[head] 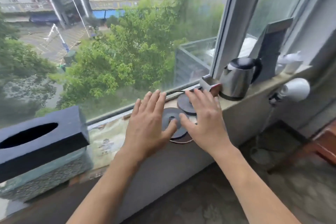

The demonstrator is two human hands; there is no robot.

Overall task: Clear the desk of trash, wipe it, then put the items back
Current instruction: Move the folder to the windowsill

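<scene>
Two round black kettle bases lie on the marble windowsill (109, 138). The near base (169, 116) sits between my hands, and the far base (183, 102) lies just behind it. My left hand (147, 123) hovers flat with fingers straight, its thumb over the near base. My right hand (203, 116) is spread flat too, covering part of both bases. A steel electric kettle (236, 80) with a black handle stands on the sill to the right. A black cord (175, 92) runs along the window frame.
A dark tissue box (41, 143) sits on the sill at the left. A dark upright board (271, 49), white cups (291, 63) and a small grey-red object (211, 84) stand near the kettle. A white lamp (296, 89) hangs below the sill. A wooden edge (325, 143) shows at the right.
</scene>
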